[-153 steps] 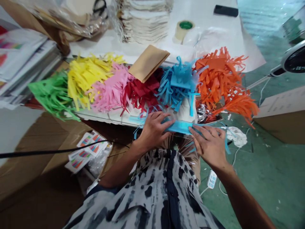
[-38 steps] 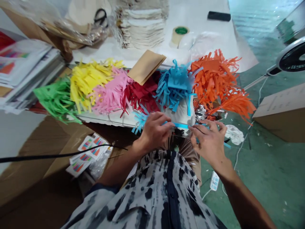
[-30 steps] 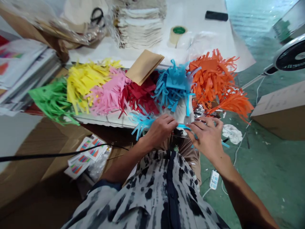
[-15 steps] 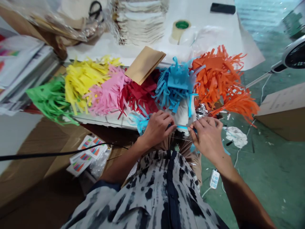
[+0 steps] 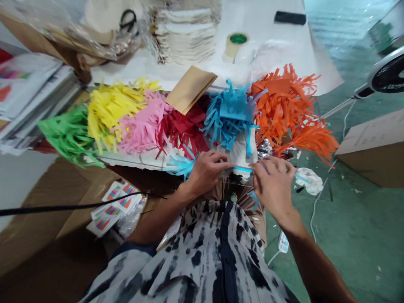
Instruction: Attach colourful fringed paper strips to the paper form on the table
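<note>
Both my hands grip one piece of light blue fringed paper at the table's near edge. My left hand is closed on its left part, and blue fringe sticks out past my fingers. My right hand is closed on its right part, with more blue strips trailing by it. A thin twisted blue band shows between the two hands. Behind them lie heaps of fringed paper: green, yellow, pink, red, blue and orange.
A brown envelope rests on the heaps. Farther back are a tape roll, stacked cream bags, scissors and a black phone. Printed sheets are stacked left, cardboard boxes right, a power strip on the green floor.
Over the last five seconds the flat blue strip has been gathered into a thin twisted band. My hands have drawn closer together, and the fringe now bunches out to the left of my left hand.
</note>
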Demonstrator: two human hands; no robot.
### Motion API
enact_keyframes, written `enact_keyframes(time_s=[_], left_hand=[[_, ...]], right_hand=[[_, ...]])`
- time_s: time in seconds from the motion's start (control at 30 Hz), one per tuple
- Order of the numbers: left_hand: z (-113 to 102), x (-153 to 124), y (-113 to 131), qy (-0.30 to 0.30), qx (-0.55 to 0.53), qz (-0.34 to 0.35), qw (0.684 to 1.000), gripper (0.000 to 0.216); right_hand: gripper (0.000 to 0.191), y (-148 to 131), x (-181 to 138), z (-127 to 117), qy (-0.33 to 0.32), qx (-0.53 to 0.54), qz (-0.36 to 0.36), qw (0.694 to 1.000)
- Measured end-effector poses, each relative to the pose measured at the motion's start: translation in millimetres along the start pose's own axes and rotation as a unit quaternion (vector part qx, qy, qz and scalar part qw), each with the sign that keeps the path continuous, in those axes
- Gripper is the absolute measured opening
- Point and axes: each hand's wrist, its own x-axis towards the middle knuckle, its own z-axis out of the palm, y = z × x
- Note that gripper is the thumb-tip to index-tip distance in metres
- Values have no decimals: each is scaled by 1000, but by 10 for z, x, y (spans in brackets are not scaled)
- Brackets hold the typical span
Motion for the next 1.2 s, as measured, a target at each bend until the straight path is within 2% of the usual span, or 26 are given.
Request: enact_keyframes(time_s=[0.07,0.13,0.2,0.33,0.47,0.6,0.67,0.8,0.9,0.97,1.03,1.07,1.13,1.2], left_hand=[[16,-62,10,20,40,43,998,41],[15,-130,68,32,59,77,995,44],[24,-214,141,55,66,101,991,42],[137,-396,225,140,99,123,977,31],[209,-487,319,206,87,102,969,22],[130,-507,453,232,77,86,966,21],[88,-531,483,250,84,76,962,23],[93,-616,480,278,103,75,952,25],[129,-660,505,280,102,58,953,25],[115,-650,576,276,51,23,960,26],[53,-599,692,258,-72,-50,962,24],[7,-561,758,248,-156,-103,951,22],[-89,-475,882,222,-328,-209,894,21],[-161,-396,959,192,-474,-277,814,27]], right_hand=[[29,-28,-43,12,10,3,-53,999],[31,-76,-77,16,21,-2,-82,996],[29,-137,-108,23,28,-9,-86,996],[23,-274,-188,88,46,-11,-83,995],[18,-376,-271,162,74,-13,-87,993],[23,-405,-294,171,74,-14,-124,989],[19,-405,-276,159,79,-15,-138,987],[8,-428,-213,115,166,11,-161,973],[8,-463,-160,51,233,31,-143,961],[8,-477,-124,-10,263,42,-132,955],[10,-474,-85,-81,294,58,-124,946],[11,-468,-66,-117,307,69,-120,941],[14,-453,-33,-185,330,90,-110,933],[16,-440,-12,-244,348,103,-100,926]])
